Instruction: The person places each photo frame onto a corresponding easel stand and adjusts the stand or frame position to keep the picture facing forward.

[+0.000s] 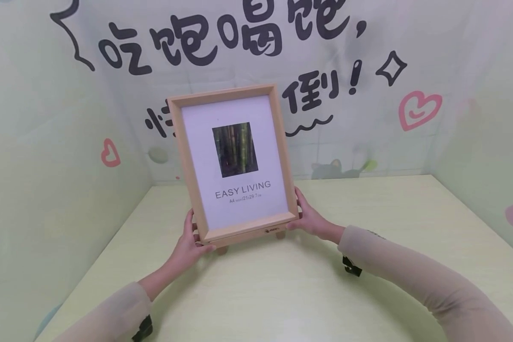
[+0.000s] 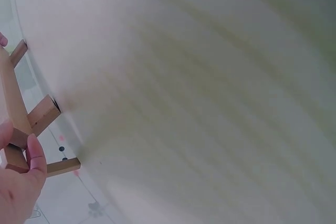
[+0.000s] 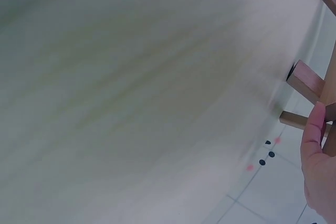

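A light-wood picture frame (image 1: 287, 166) stands leaning back, slightly tilted to the left, on the ledge of a small wooden easel (image 1: 248, 236). Behind its front pane is a white sheet with a bamboo photo (image 1: 235, 149) and the words EASY LIVING. My left hand (image 1: 190, 244) grips the lower left corner, thumb across the ledge and fingers along the side, partly hidden behind. At the lower right corner my right hand (image 1: 312, 219) holds on the same way. Both wrist views show easel legs (image 2: 44, 114) reaching down to the tabletop, beside each hand's thumb.
The pale wood-grain table (image 1: 273, 294) spreads out in front and to both sides. Behind it hangs a printed cloth backdrop (image 1: 367, 142) with black characters and a pink heart. Pale green side walls (image 1: 47, 166) close in left and right.
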A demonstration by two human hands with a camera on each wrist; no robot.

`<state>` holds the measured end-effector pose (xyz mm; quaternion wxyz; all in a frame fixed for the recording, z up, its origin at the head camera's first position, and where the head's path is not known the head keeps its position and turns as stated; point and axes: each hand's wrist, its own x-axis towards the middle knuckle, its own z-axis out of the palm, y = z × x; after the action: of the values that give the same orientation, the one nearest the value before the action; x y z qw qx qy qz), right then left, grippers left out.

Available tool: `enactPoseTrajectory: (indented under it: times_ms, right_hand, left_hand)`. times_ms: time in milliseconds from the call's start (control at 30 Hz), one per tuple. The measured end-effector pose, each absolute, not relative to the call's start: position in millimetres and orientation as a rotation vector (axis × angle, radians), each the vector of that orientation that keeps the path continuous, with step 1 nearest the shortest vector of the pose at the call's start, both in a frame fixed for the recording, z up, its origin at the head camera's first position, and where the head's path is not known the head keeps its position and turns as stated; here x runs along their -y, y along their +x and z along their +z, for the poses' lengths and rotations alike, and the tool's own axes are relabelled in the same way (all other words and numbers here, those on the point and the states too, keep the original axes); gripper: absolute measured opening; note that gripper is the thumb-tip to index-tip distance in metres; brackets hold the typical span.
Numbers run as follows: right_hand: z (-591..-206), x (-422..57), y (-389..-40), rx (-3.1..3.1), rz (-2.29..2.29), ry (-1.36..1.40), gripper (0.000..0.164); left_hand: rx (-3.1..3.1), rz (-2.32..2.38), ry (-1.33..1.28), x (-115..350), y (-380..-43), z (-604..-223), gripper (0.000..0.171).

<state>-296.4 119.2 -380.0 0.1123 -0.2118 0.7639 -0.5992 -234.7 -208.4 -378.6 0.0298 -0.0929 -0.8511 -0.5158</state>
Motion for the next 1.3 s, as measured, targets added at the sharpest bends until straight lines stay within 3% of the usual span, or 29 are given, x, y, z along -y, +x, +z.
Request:
enactPoseTrajectory:
  times_ms: [1300]
  right_hand:
    - [-384.3,-141.7,-304.0,-2.295,-1.805,-0.593,0.106]
  left_hand:
    - [2.634,-1.64,-0.367,189.7,-269.7,-380.7,0.109]
